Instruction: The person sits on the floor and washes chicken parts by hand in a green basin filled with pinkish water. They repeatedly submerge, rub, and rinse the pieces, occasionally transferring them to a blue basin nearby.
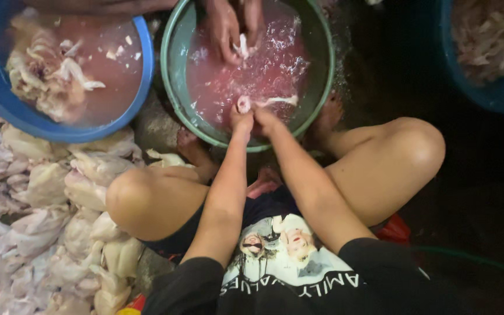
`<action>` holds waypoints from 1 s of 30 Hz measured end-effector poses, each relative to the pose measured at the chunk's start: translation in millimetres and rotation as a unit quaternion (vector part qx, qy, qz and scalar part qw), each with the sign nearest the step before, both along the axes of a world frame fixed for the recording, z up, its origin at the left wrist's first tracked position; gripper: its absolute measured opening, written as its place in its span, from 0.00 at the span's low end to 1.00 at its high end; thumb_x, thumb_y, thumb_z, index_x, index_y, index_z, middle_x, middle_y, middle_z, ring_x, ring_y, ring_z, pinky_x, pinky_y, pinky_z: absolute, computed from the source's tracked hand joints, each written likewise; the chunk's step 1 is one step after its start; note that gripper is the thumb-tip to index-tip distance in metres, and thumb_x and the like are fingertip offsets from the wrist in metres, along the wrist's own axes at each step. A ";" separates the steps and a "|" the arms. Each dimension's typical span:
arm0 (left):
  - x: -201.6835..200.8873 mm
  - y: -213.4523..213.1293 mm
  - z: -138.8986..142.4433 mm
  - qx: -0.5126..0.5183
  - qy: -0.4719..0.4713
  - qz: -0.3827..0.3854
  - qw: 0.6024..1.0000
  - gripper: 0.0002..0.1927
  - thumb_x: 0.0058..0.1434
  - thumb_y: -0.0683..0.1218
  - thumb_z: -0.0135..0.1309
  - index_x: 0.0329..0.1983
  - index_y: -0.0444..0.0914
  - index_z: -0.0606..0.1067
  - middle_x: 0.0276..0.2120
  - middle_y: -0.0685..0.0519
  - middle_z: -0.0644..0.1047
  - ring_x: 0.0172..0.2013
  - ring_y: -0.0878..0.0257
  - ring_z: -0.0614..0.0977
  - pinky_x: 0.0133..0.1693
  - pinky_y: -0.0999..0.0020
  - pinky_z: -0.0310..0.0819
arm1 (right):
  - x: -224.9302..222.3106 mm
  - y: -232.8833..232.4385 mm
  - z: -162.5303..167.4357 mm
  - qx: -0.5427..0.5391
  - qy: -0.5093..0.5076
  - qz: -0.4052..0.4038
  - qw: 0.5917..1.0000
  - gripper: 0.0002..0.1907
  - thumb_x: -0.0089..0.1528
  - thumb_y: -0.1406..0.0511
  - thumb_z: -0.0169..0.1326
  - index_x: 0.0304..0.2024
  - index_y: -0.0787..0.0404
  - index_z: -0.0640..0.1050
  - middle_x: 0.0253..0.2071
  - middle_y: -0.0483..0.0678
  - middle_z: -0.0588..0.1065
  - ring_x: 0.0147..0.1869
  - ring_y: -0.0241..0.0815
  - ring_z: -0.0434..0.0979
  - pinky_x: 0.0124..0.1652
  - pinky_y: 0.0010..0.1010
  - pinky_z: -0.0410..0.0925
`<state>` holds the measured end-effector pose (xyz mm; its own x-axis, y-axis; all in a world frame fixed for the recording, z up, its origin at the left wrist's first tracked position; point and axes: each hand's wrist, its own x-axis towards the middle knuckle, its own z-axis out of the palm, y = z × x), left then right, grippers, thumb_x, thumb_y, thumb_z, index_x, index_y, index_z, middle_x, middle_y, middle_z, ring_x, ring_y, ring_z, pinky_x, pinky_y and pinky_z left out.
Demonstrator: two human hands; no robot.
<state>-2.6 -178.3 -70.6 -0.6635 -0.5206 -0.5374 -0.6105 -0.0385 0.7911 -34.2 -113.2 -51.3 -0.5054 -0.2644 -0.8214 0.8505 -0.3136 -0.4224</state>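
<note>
A pale, wet piece of chicken (244,104) sits at the near edge of the green basin (177,76), in pink, foamy water, gripped between your left hand (241,121) and right hand (265,119), both pinching it. Across the basin, another person's hands (234,29) work a second white scrap (242,46).

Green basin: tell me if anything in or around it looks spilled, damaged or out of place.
Nothing looks damaged. The green basin holds pink, foamy water, and the person's left hand and right hand grip a pale meat piece at its near rim. Another person's hands work opposite. Raw chicken lies heaped on the floor beside it, which looks odd.
</note>
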 end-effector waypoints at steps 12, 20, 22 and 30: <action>6.2 9.0 -9.2 0.058 0.133 0.076 0.986 0.20 0.55 0.33 0.61 0.50 0.36 0.73 0.42 0.51 0.78 0.41 0.62 0.80 0.44 0.66 0.76 | -7.9 13.0 1.8 -0.042 -0.005 -0.108 0.993 0.13 0.68 0.65 0.47 0.55 0.56 0.73 0.46 0.49 0.79 0.49 0.47 0.79 0.50 0.44 0.74; 9.4 21.2 -7.1 0.036 0.106 0.056 0.992 0.21 0.53 0.35 0.63 0.49 0.37 0.73 0.41 0.52 0.78 0.41 0.63 0.79 0.44 0.67 0.76 | -17.5 27.7 0.9 0.062 0.082 -0.019 0.994 0.15 0.61 0.62 0.50 0.47 0.63 0.74 0.43 0.53 0.77 0.46 0.49 0.79 0.48 0.47 0.75; 7.3 25.2 -7.1 0.028 0.161 0.049 0.985 0.20 0.54 0.34 0.62 0.49 0.37 0.72 0.41 0.52 0.78 0.41 0.63 0.79 0.45 0.68 0.76 | -30.3 41.4 1.8 0.049 -0.049 -0.068 0.995 0.24 0.66 0.47 0.38 0.46 0.56 0.74 0.44 0.50 0.82 0.45 0.44 0.81 0.44 0.45 0.72; 5.6 13.1 -4.8 0.129 0.133 0.077 0.980 0.25 0.48 0.30 0.60 0.48 0.40 0.70 0.39 0.55 0.76 0.40 0.62 0.79 0.43 0.67 0.76 | -0.5 5.4 2.6 0.012 -0.005 -0.018 1.000 0.16 0.69 0.56 0.46 0.53 0.56 0.73 0.44 0.48 0.78 0.46 0.45 0.78 0.44 0.41 0.72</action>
<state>3.0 -165.1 -75.4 -0.7221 -0.4959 -0.4823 -0.3545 -0.3334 0.8736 -34.7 -107.9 -48.7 -0.5058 -0.2256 -0.8326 0.8430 -0.3341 -0.4216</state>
